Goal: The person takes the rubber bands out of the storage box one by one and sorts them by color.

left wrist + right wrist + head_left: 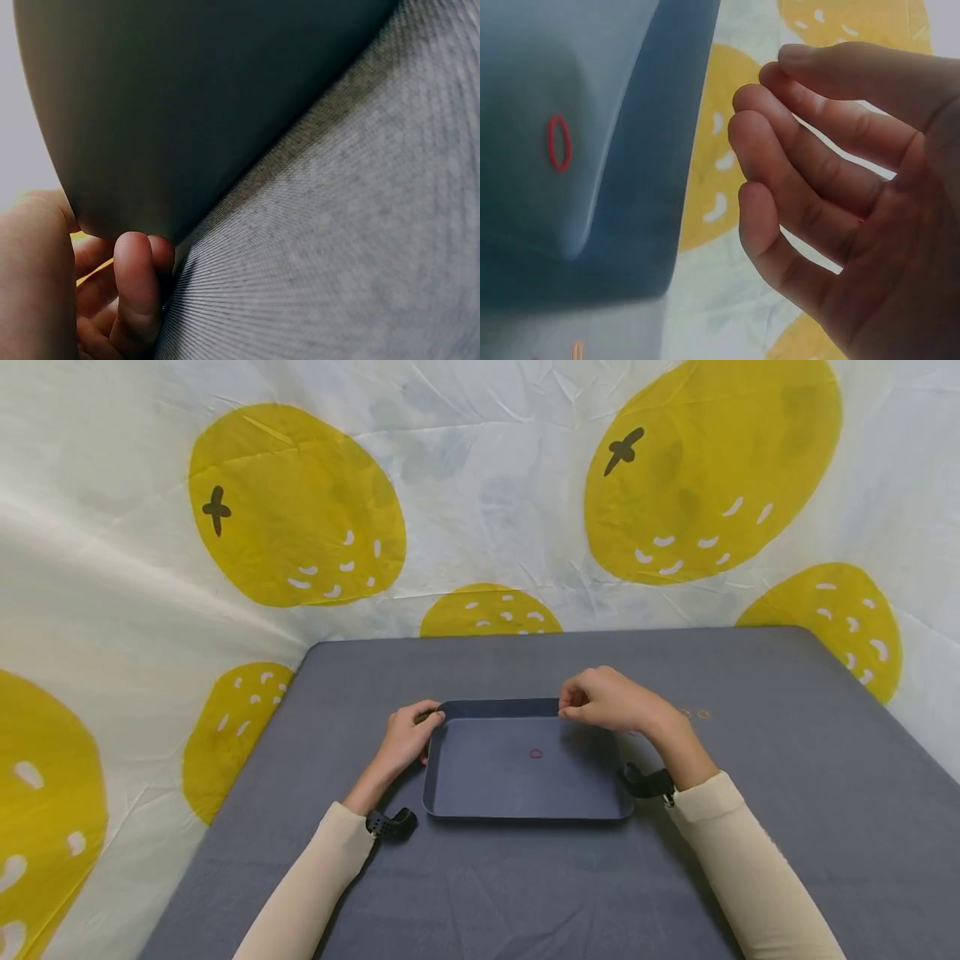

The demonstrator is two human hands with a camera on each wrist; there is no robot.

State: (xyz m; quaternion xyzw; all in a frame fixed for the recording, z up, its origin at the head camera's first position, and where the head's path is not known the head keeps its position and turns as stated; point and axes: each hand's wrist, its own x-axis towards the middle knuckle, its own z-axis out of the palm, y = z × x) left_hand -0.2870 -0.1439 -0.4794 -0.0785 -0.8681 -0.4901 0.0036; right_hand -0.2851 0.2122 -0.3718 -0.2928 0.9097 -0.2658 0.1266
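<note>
A shallow dark grey tray (525, 811) lies on the cloth-covered table. My left hand (408, 735) grips its far left corner, thumb at the rim; in the left wrist view the fingertips (136, 262) curl against the tray's outer wall (187, 112). A small red rubber band (536, 753) lies on the tray floor, also seen in the right wrist view as a red loop (559, 142). Above the far right part of the tray hovers my right hand (611, 700). Its fingers are loosely bent, thumb tip close to the index fingertip, with nothing visible between them.
Right of the tray, on the grey tablecloth (750, 827), lie a few thin bands, among them a tan rubber band (703, 714); the right forearm partly hides this spot. A white curtain (487, 502) with yellow fruit prints hangs behind and left of the table.
</note>
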